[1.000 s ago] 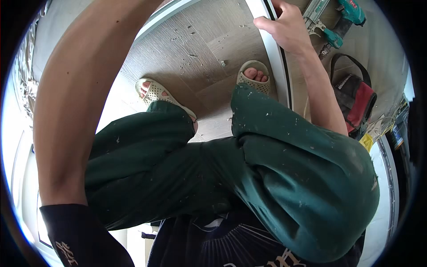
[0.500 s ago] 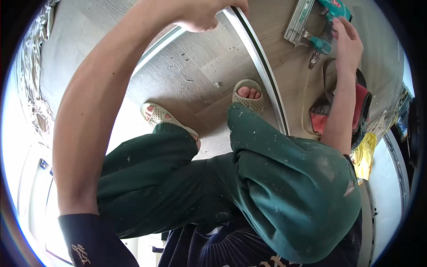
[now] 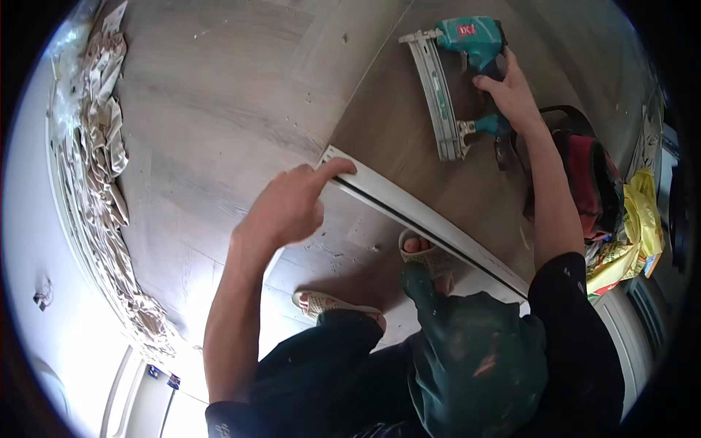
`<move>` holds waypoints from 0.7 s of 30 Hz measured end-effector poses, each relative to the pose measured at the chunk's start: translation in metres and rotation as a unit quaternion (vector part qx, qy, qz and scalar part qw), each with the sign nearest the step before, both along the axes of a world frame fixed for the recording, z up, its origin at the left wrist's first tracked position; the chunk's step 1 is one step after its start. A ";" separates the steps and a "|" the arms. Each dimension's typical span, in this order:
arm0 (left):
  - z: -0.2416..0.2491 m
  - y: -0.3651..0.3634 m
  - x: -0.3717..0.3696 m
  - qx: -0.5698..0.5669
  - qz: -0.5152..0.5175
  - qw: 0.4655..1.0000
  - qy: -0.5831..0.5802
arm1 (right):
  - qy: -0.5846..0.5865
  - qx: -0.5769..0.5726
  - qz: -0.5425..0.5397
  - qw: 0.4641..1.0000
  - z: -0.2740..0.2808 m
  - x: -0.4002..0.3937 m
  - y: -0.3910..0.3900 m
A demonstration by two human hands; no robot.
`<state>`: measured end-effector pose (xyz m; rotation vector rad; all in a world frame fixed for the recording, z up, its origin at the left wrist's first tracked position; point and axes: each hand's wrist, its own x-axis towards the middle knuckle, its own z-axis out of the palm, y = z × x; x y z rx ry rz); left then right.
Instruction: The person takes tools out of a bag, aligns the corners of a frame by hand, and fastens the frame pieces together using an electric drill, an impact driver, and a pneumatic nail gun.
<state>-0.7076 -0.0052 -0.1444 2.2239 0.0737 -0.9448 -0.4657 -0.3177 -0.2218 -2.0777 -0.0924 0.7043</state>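
A teal pneumatic nail gun [image 3: 473, 42] with a long silver magazine [image 3: 437, 98] appears at the upper right. My right hand [image 3: 513, 91] is wrapped round its dark handle, fingers closed. At the centre, my left hand [image 3: 288, 204] grips the end of a white trim strip [image 3: 416, 208] that has a black line along its edge. The index finger lies over the strip's top face, while the other fingers curl below. From there the strip slants down to the right, past my knee. Part of a second white strip [image 3: 273, 264] shows under my left wrist.
Wood-look flooring [image 3: 241, 80] carries small scattered debris. Beside my right forearm sits a red and black tool bag [image 3: 584, 182], with a yellow plastic bag [image 3: 631, 233] next to it. Crumpled brown covering [image 3: 106, 139] runs along the left wall. My sandalled feet are near the strip.
My right hand has closed round the nail gun's handle, and the gun has turned. My view has shifted, bringing the strip's end and my left hand nearer the middle.
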 end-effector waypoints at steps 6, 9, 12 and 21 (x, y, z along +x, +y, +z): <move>0.015 -0.002 0.018 0.027 -0.007 0.995 0.092 | -0.003 -0.014 0.052 0.999 0.007 -0.020 0.020; 0.015 -0.002 0.018 0.025 -0.010 0.995 0.099 | -0.045 0.000 0.138 0.989 -0.003 -0.032 0.028; 0.015 -0.003 0.017 0.028 -0.016 0.995 0.093 | 0.115 0.066 0.132 0.982 0.008 -0.036 0.052; 0.013 0.000 0.021 0.021 -0.021 0.995 0.095 | 0.060 -0.087 0.300 0.948 0.023 -0.036 0.105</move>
